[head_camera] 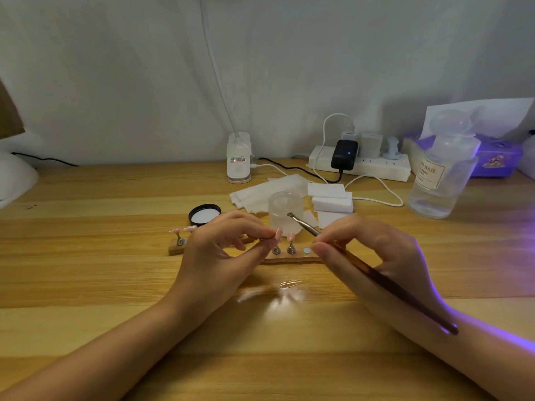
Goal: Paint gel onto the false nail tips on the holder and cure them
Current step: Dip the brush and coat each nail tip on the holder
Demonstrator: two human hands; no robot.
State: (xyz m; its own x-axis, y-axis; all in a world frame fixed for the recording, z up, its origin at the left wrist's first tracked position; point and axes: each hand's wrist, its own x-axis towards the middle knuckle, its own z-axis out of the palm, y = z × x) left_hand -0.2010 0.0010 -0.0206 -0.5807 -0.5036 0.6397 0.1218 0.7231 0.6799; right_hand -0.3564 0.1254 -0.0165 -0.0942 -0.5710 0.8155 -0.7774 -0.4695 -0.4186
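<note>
A wooden nail holder (289, 259) lies on the table between my hands, with small metal stands carrying pink false nail tips. My left hand (220, 250) pinches one stand with a pink nail tip (278, 234) lifted just above the holder. Beside it another pink tip (291, 235) stands upright on its metal stand. My right hand (367, 250) grips a long dark-handled gel brush (376, 277), its flat metal end (290, 215) pointing up-left toward the held tip. More pink tips (182, 230) show at the holder's left end, partly hidden by my left hand.
A frosted glass cup (285, 211), a black jar lid (204, 214), white wipes (260, 195) and foam blocks (331, 199) sit behind the holder. A power strip (362, 166), a clip lamp base (238, 159) and a clear liquid bottle (440, 175) stand further back. Purple light glows at right.
</note>
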